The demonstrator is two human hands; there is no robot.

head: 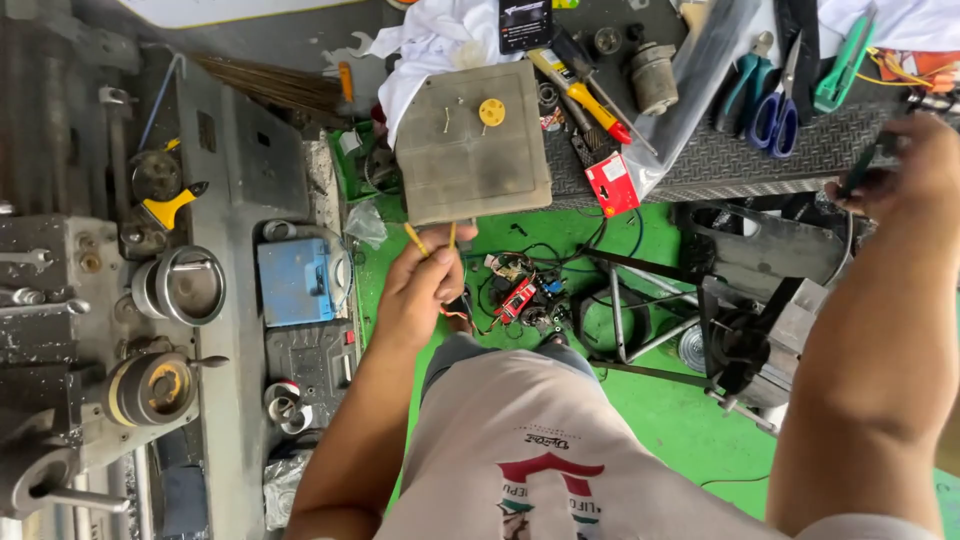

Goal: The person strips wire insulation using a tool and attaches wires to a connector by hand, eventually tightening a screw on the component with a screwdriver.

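Near the middle of the frame the left hand (425,285) is closed, pinching thin yellow wires (432,240) just below a square grey panel (472,145) with a yellow knob (491,111). At the right edge the right hand (905,165) grips a dark slim tool (862,168) beside the metal bench (740,160), where blue scissors (775,110) lie.

One head-worn camera looks steeply down, close over the workbench (760,160).
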